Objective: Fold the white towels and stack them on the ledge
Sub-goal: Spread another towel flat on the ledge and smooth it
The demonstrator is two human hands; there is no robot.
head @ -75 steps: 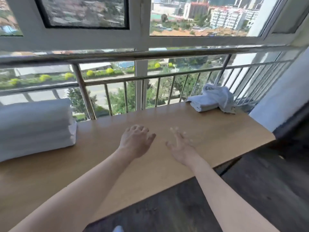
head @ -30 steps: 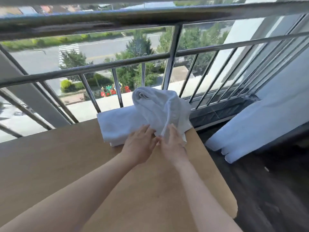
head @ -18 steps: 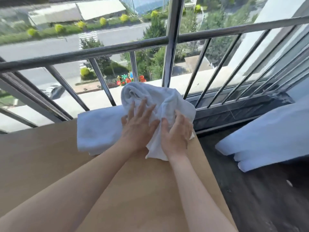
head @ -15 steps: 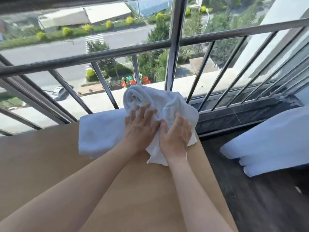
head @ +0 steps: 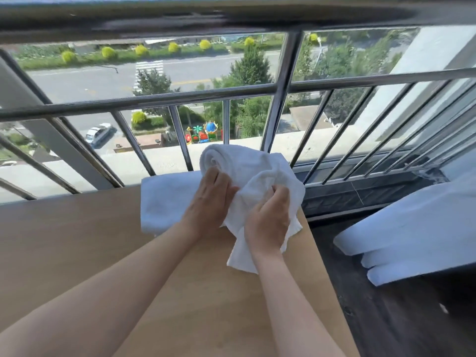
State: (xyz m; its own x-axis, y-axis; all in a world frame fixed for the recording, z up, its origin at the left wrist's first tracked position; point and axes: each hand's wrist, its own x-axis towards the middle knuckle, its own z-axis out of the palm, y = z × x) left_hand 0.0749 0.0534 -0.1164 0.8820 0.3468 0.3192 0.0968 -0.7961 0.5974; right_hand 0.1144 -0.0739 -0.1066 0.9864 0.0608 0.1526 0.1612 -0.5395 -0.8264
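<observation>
We see nubby terry cloth in the crumpled towel (head: 257,168) and folded towel (head: 164,202) on the ledge (head: 77,240), itself smooth matt wood; behind the ledge, railing bars (head: 279,99) of glossy metal.

head-worn view, down onto ledge (head: 77,240)

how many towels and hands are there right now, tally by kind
White towels: 2, the crumpled towel and the folded towel
Hands: 2, the left hand and the right hand
Total: 4
</observation>
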